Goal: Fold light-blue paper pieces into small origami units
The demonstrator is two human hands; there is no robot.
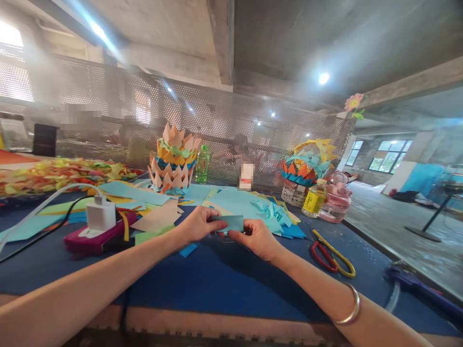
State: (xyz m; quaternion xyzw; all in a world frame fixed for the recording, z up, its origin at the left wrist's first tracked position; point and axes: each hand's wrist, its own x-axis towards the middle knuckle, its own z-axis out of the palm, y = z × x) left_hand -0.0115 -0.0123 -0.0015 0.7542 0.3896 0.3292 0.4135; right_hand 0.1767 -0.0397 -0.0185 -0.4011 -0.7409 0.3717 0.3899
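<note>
A small light-blue piece of paper point(233, 223), apparently folded, is held up just above the table between both hands. My left hand point(203, 223) pinches its left side between thumb and fingers. On the other side, my right hand point(257, 237) grips the right edge and lower corner. Behind the hands lie larger light-blue paper sheets point(231, 197) and a cluster of folded light-blue paper pieces point(273, 212). A tiny blue scrap point(188, 250) rests on the table below my left wrist.
Red-and-yellow-handled scissors point(333, 255) and a blue glue gun point(415, 284) lie at right. Bottles point(314, 198) and a paper-petal basket point(298, 173) stand behind. A tiered paper craft point(173, 161), a purple power strip point(90, 238) and colourful paper pieces point(61, 176) occupy the left.
</note>
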